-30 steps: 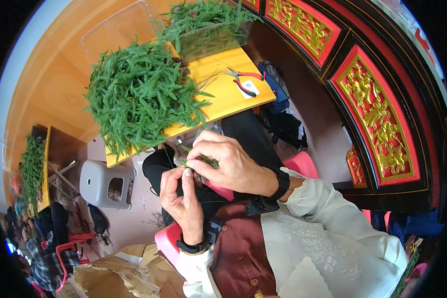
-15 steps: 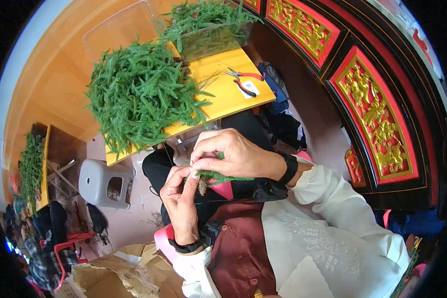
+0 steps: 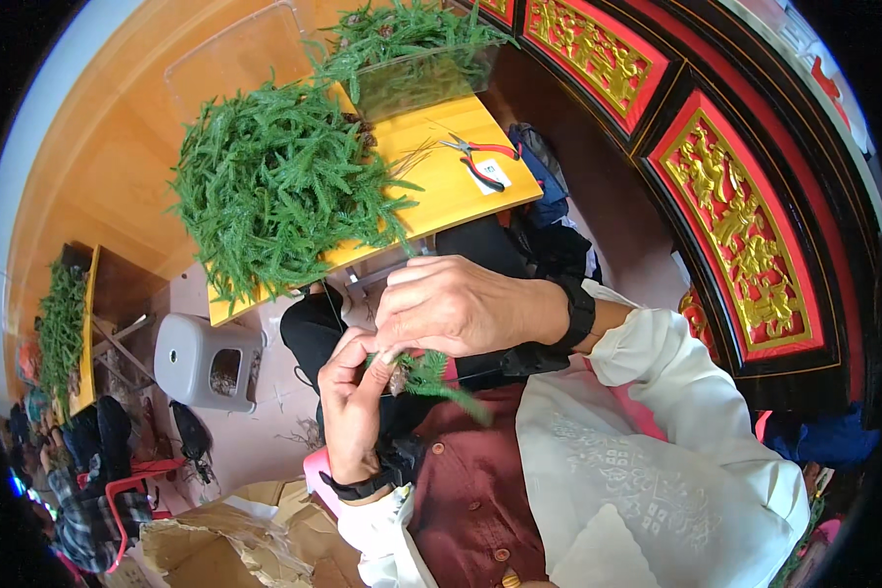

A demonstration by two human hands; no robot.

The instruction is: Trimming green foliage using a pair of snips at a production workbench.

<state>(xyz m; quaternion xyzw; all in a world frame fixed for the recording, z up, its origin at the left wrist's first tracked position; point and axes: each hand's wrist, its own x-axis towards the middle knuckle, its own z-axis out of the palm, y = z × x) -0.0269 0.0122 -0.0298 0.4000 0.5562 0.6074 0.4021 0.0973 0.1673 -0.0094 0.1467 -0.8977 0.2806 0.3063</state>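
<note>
Over my lap, my left hand (image 3: 349, 394) pinches a green artificial pine sprig (image 3: 429, 374) near its stem end, with thumb and finger pressed together. A small brown pine cone (image 3: 398, 379) sits at that pinch, partly covered by fingers. My right hand (image 3: 448, 310) is closed right against the left fingertips; whatever it grips there is hidden behind its own fingers. The sprig's needles point toward my right, and its far end is blurred. Beyond my hands, a large heap of pine sprigs (image 3: 279, 186) covers much of the yellow table (image 3: 441, 127).
Red-handled pliers (image 3: 480, 162) lie at the table's right end by thin wires (image 3: 416, 157). A clear bin (image 3: 426, 83) of greenery stands behind. A grey stool (image 3: 206, 358) is at left, torn cardboard (image 3: 235, 544) at lower left, carved red-and-gold panels (image 3: 740, 230) at right.
My right hand has turned over and the wrist has shifted slightly right. The sprig has swung downward, its tip now lower and blurred. The left hand stays nearly in place.
</note>
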